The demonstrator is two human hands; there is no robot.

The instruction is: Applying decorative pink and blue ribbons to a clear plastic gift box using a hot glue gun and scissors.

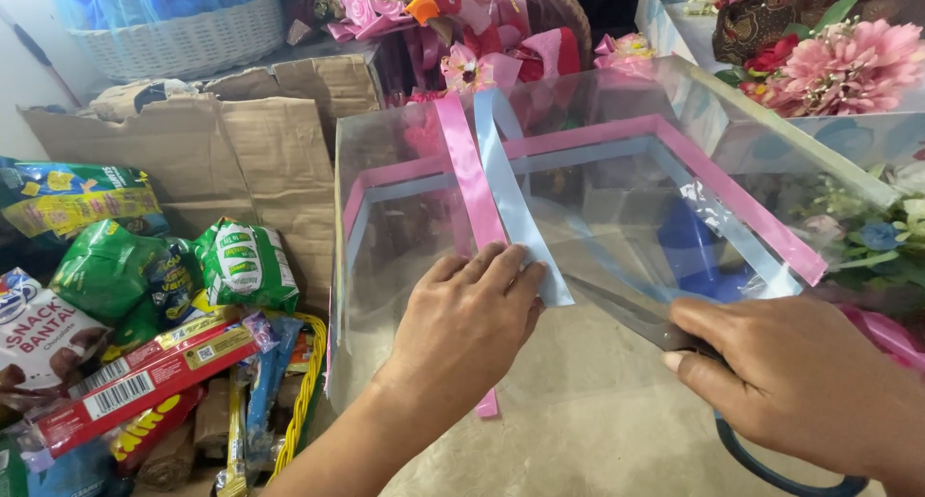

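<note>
The left hand [469,316] lies flat, fingers spread, pressing the pink ribbon [466,179] and blue ribbon [511,203] onto the clear plastic sheet [597,218]. Right of that sheet's lower edge, the right hand [790,377] grips what looks like scissors [636,322], the blade reaching under the sheet. Left of the sheet sit snack packets [145,343]; behind it, torn cardboard [241,141].
</note>
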